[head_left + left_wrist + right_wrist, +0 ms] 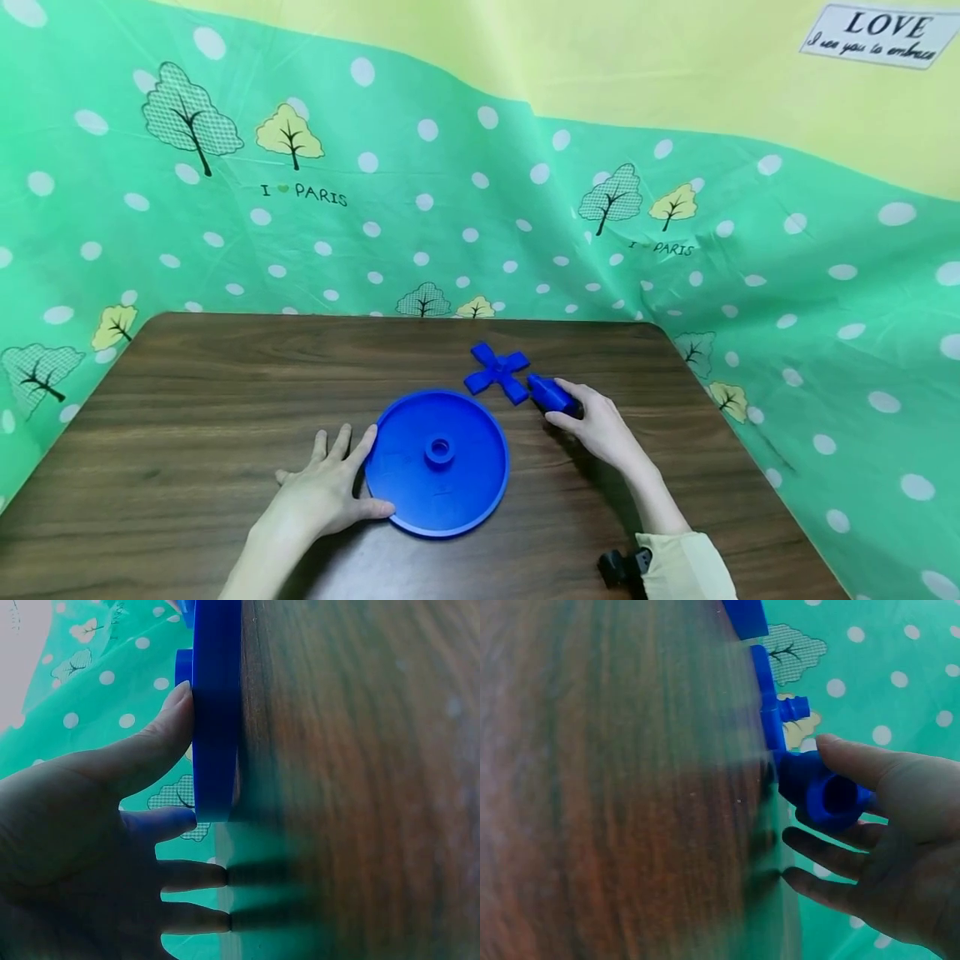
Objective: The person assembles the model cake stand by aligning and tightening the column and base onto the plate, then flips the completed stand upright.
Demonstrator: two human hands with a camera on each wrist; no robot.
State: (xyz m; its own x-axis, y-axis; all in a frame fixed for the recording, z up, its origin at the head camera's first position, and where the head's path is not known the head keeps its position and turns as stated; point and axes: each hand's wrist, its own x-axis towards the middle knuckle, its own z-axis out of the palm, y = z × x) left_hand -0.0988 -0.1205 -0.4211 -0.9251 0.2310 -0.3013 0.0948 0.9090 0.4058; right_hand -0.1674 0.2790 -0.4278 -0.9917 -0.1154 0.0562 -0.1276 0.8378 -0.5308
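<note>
Left hand [318, 492] spread, touching blue disc [437, 487] rim; right hand [597, 423] pinches blue hollow piece [551, 395] near blue cross [498, 372] on table [247, 375].

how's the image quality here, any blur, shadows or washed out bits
Head view: fairly clear, with a soft shadow on the table below the right hand; left wrist view: washed-out upper-left corner, left hand in shade, wood grain blurry; right wrist view: wood grain blurry too, dark finger shadows near the edge.

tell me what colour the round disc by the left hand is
Blue; the round disc shows best in the head view.
</note>
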